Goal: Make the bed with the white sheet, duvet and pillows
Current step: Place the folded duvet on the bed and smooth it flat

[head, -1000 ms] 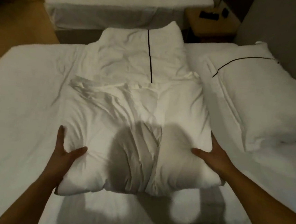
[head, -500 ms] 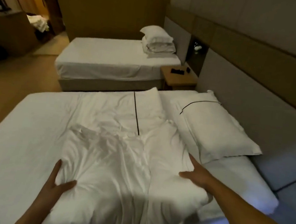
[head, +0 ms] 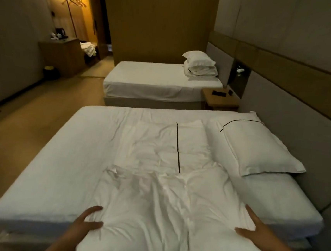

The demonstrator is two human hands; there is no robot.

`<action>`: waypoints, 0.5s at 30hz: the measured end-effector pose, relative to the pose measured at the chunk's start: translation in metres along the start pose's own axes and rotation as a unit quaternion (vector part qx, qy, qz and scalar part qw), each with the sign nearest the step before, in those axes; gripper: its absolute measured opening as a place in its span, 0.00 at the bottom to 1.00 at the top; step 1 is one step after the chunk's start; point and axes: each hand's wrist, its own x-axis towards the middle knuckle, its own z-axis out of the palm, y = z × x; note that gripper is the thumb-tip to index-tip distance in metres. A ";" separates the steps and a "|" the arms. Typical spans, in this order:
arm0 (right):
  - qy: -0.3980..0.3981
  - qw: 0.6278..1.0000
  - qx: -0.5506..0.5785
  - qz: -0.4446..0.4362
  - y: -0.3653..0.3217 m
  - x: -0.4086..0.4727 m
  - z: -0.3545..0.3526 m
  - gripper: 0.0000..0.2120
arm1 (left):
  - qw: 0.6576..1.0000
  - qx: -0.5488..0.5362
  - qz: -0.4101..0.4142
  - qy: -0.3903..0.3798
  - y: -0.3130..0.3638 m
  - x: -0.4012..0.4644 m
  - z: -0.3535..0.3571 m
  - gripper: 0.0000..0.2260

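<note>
Two steps look done, the white sheet (head: pixel 72 157) fitted on the bed and one pillow (head: pixel 259 150) at the headboard, but the duvet (head: pixel 153 205) lies folded in the middle, left hand (head: pixel 85 222) and right hand (head: pixel 259 233) gripping its near corners, not yet spread.

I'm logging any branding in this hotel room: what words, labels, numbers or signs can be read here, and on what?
None can be read.
The pillow and folded duvet carry only a black piping line, no lettering.
The dark items on the nightstand are too small and dim to read.
</note>
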 end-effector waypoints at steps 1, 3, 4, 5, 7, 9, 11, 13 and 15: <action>-0.009 1.000 0.001 -0.010 -0.005 -0.018 0.003 0.70 | 1.000 -0.012 -0.010 0.001 0.002 -0.013 -0.003 0.28; -0.020 1.000 0.009 0.007 -0.013 -0.050 0.009 0.60 | 1.000 -0.018 -0.023 -0.001 -0.006 -0.032 -0.011 0.36; -0.029 0.999 0.020 0.023 -0.009 -0.059 0.011 0.57 | 1.000 -0.010 -0.020 -0.001 -0.016 -0.037 -0.015 0.39; -0.025 0.999 0.028 0.029 -0.006 -0.070 0.013 0.56 | 0.999 0.005 -0.034 0.003 -0.026 -0.042 -0.018 0.42; -0.035 0.997 0.056 0.037 0.003 -0.083 0.015 0.60 | 0.999 0.002 -0.053 -0.008 -0.050 -0.048 -0.025 0.44; -0.041 0.996 0.065 0.048 0.007 -0.098 0.014 0.61 | 0.999 -0.007 -0.050 -0.015 -0.058 -0.065 -0.025 0.44; -0.048 0.995 0.071 0.046 0.014 -0.113 0.012 0.62 | 0.998 -0.008 -0.060 -0.015 -0.061 -0.084 -0.021 0.43; -0.036 0.996 0.073 0.039 0.018 -0.129 0.007 0.69 | 0.998 -0.013 -0.049 -0.021 -0.069 -0.101 -0.019 0.41; -0.047 0.994 0.096 0.033 0.026 -0.144 0.004 0.71 | 0.998 -0.010 -0.050 -0.030 -0.068 -0.119 -0.016 0.38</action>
